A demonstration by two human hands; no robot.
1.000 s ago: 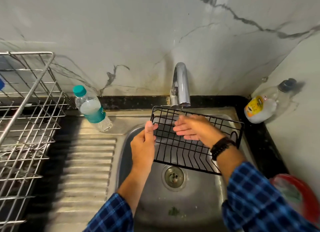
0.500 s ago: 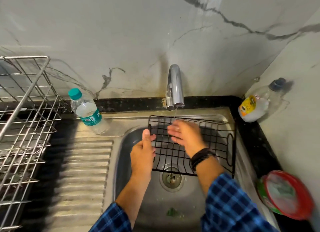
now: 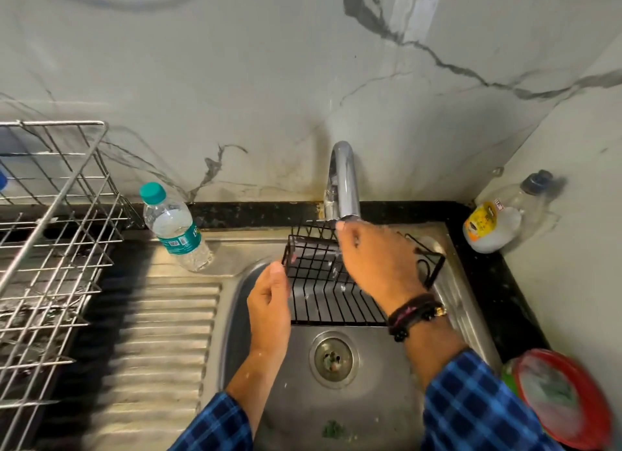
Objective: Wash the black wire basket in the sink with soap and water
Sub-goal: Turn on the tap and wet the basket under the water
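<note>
The black wire basket [image 3: 323, 292] hangs over the steel sink [image 3: 377, 396], under the chrome tap [image 3: 345, 185]. My left hand [image 3: 271, 302] grips the basket's left end, thumb up by its corner. My right hand [image 3: 377, 265] lies over the middle of the basket with its fingers stretched up to the tap's spout, a fingertip touching the outlet. The hand hides the basket's middle; the basket's right end shows past my wrist. I cannot tell if water is running.
A water bottle [image 3: 173, 227] with a teal cap stands on the ribbed draining board. A steel dish rack [image 3: 50, 235] fills the left. A clear soap bottle [image 3: 494, 225] leans in the right corner; a red-rimmed container [image 3: 562, 403] sits at the near right.
My right hand has lifted from the basket's wires up to the tap's spout. The basket has tipped and shifted slightly; my left hand keeps its hold on the left end.
</note>
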